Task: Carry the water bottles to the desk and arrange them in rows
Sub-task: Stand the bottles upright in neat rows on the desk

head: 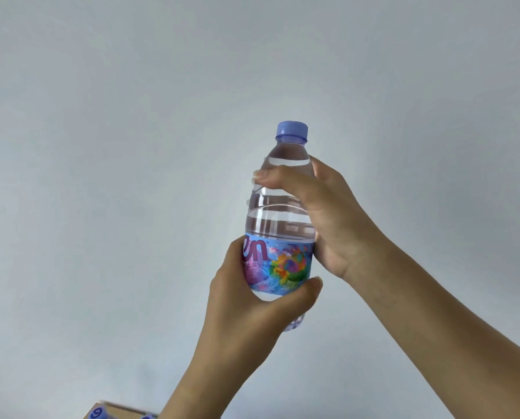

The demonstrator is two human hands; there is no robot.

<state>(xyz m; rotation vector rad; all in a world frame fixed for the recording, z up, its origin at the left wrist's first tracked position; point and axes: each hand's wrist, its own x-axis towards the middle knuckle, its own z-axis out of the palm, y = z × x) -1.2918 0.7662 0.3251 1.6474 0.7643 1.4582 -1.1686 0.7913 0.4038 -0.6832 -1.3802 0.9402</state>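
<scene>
A clear water bottle [278,225] with a purple cap and a colourful blue label is held upright in the air in front of a plain pale wall. My left hand [246,300] grips its lower part around the label, thumb across the front. Around the bottle's shoulder, my right hand [328,216] wraps from the right with the thumb lying across the front. The bottle's base is partly hidden behind my left thumb.
At the bottom left edge a cardboard box [122,410] shows, with purple caps of more bottles [97,414] peeking out of it. The pale grey wall [131,146] fills everything else in view. No desk is visible.
</scene>
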